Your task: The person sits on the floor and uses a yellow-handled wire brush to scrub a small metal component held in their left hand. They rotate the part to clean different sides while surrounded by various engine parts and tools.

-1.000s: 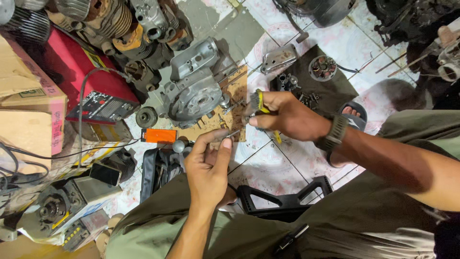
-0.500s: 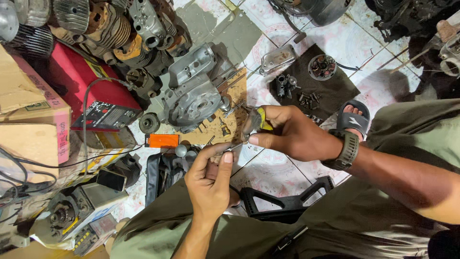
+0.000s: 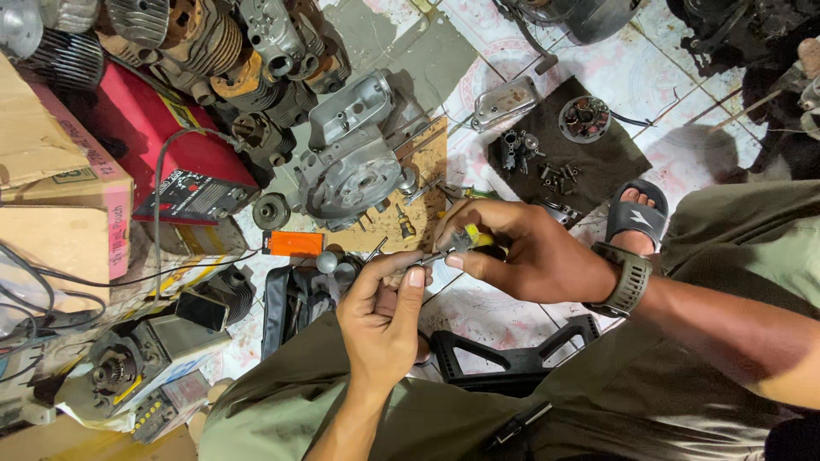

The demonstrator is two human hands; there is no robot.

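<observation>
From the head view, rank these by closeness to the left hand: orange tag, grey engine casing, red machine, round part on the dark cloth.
From the left hand:
1. Orange tag, just up and left on the floor.
2. Grey engine casing, straight ahead.
3. Red machine, far left, and round part, far right on the dark cloth: too close to call.

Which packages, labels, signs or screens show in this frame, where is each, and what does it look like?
Cardboard boxes: far left, stacked, brown, one with a pink side and a small green-edged label.
Red machine: upper left beside the boxes, with a dark printed front panel.
Orange tag: on the floor below the grey engine casing, flat rectangle.
Dark flat screen: lower left, tilted, unlit.
Small panel: bottom left, dark with yellow marks.
</observation>
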